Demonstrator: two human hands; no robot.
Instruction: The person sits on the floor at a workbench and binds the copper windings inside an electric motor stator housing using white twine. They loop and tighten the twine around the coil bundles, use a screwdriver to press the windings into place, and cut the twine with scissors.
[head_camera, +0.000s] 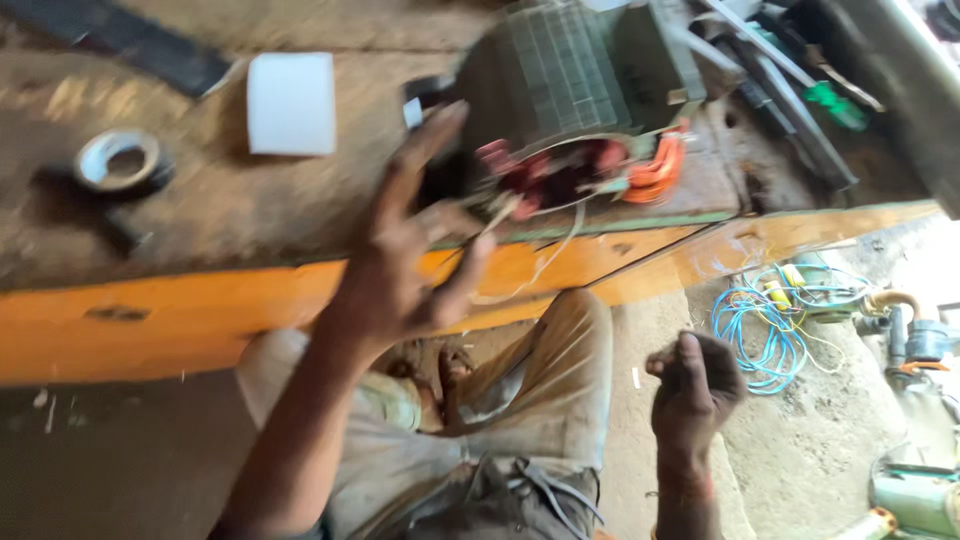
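One grey motor stator (560, 90) (red-orange windings exposed) lies on workbench (200, 220).

We see a worn wooden workbench (200, 210) with an orange front edge (150, 320) running across. Below lies a dusty concrete floor (800, 450). Bright daylight falls at the far right.

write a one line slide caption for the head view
Left hand spread open near a motor stator with copper windings on a worn wooden bench; right hand closed in a fist.
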